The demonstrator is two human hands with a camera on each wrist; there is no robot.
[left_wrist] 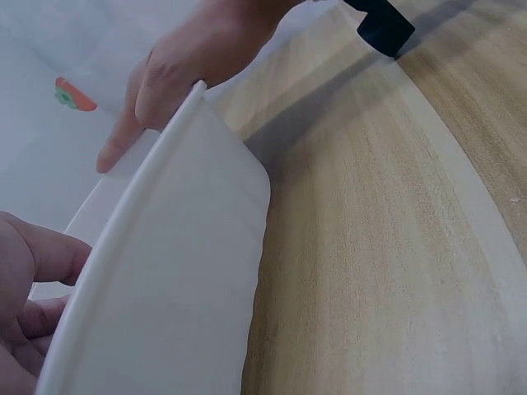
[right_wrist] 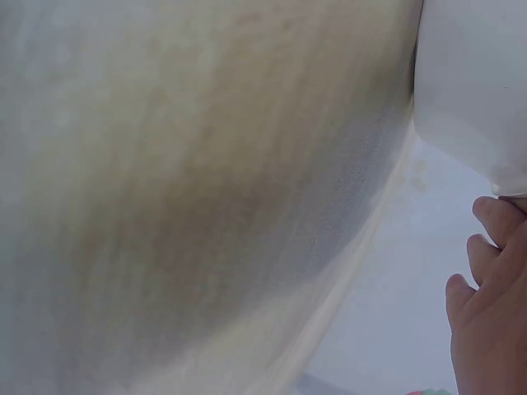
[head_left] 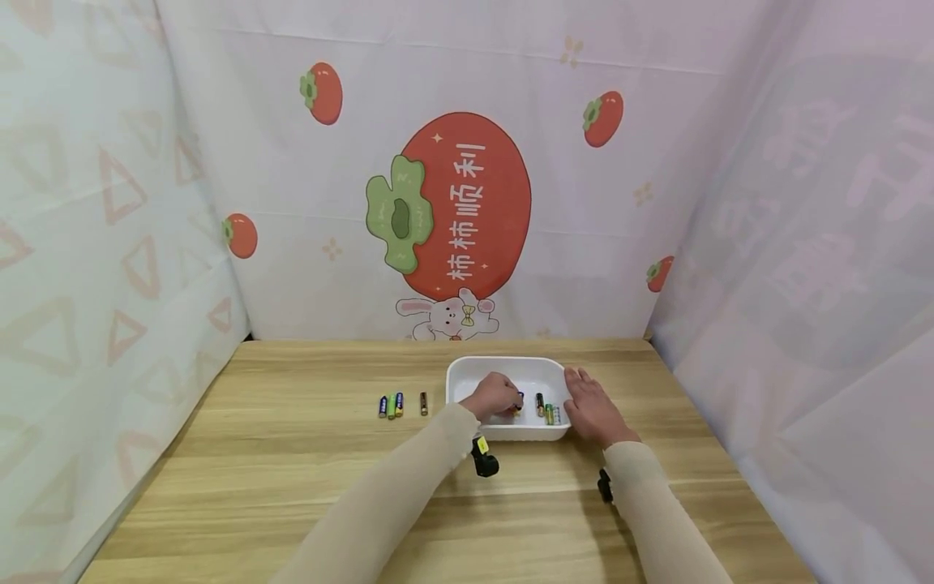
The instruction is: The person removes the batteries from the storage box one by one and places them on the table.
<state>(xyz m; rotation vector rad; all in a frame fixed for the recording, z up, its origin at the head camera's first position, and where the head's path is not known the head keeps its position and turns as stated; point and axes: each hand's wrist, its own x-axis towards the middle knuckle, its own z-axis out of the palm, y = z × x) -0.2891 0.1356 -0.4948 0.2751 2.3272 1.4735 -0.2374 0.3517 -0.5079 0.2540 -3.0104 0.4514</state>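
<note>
A white plastic tray (head_left: 508,433) stands on the wooden table. My left hand (head_left: 493,395) reaches over its near rim, and the fingers pinch a small battery (head_left: 520,397) inside, mostly hidden by the fingertips. To the right in the tray lie a dark battery (head_left: 540,404), a green battery (head_left: 550,414) and a pale battery (head_left: 557,415). My right hand (head_left: 594,410) rests against the tray's right wall with its fingers extended. In the left wrist view, the tray's side (left_wrist: 181,271) hides part of the left hand (left_wrist: 29,309). The right wrist view catches the right hand (right_wrist: 498,304) at its edge.
Left of the tray, a blue battery (head_left: 383,406), a green battery (head_left: 391,405) and a blue-and-yellow battery (head_left: 399,404) lie side by side. A dark battery (head_left: 423,403) lies apart from them, nearer the tray. Printed cloth (head_left: 350,284) hangs behind the table (head_left: 314,470).
</note>
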